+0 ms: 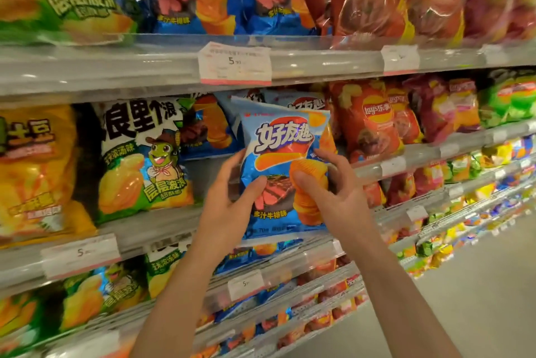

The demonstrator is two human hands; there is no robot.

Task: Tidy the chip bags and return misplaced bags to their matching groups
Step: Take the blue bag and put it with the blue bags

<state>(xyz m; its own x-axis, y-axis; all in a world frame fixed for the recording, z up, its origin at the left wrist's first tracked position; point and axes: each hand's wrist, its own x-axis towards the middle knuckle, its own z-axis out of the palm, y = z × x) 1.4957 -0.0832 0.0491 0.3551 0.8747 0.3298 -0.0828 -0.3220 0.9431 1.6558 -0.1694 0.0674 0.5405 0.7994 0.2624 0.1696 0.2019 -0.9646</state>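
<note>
Closest to me, both hands hold one blue steak-flavour chip bag (282, 172) upright in front of the middle shelf (162, 231). My left hand (229, 201) grips its left edge, thumb across the front and fingers (235, 158) curled behind; my right hand (333, 189) pinches the right side, thumb pressed on the printed chip stack. So both sets of fingers are clamped on the bag, which hangs clear of the shelf lip, not resting on anything.

Just behind it stand more blue bags (208, 128) of the same design, with a gap in front of them that looks like this bag's slot. To their left sits a white-and-green cartoon bag (145, 154); to their right, red bags (371, 131).

I judge this the return step: the bag is matched to its group and wants seating. Next I would push it straight back into the gap, keeping it upright and face-forward, without knocking its neighbours.
</note>
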